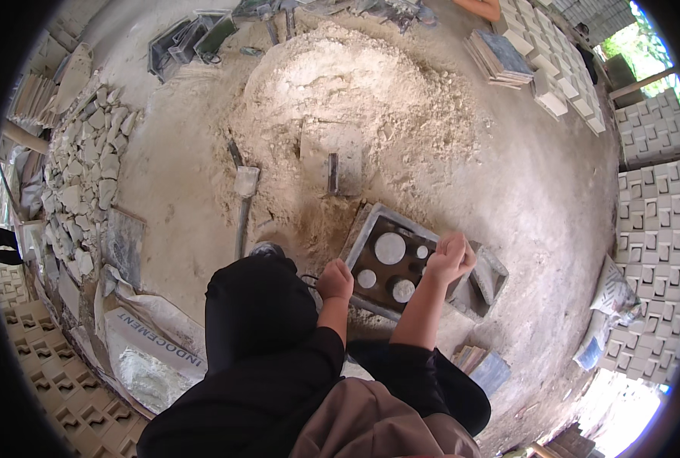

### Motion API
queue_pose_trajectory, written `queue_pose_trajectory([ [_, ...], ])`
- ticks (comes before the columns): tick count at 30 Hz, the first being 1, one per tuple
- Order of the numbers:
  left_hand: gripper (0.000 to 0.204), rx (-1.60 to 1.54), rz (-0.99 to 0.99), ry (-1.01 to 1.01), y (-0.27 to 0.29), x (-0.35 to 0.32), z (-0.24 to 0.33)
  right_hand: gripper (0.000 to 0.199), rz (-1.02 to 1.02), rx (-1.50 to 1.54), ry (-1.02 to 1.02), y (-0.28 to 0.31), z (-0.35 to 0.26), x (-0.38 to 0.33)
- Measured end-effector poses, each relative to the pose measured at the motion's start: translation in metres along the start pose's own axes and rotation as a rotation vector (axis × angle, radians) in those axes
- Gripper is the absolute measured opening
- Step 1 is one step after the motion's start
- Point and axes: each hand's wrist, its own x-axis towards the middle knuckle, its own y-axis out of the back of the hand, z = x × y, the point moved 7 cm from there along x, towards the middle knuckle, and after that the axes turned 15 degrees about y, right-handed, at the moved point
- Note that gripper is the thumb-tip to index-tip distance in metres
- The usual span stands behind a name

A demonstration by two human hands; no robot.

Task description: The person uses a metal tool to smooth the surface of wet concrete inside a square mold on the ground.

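Mould [389,259] lies under both hands; left hand [334,280] and right hand [451,258] fingers curled at its edges.

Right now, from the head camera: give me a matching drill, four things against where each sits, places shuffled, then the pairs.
Things:
1. mould
2. shovel
3. sand heap
4. cement bag

Places:
A. lower left, lying flat on the ground
B. under both hands, in front of the person
C. top centre, behind the mould
D. left of the mould, at the foot of the sand heap

Pairs: 1-B, 2-D, 3-C, 4-A
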Motion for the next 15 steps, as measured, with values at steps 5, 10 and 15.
queue_pose_trajectory([
  [5, 0.033, -0.013, -0.014, -0.005, -0.002, 0.0, 0.003, 0.039, -0.05, -0.109, 0.079, -0.02, 0.003, -0.014],
  [10, 0.033, 0.024, -0.015, 0.014, -0.003, -0.002, -0.001, 0.04, 0.028, -0.089, 0.026, -0.03, 0.006, -0.012],
  [15, 0.032, 0.029, -0.014, -0.009, -0.002, -0.001, 0.004, 0.036, -0.197, -0.263, 0.249, -0.038, 0.005, -0.033],
])
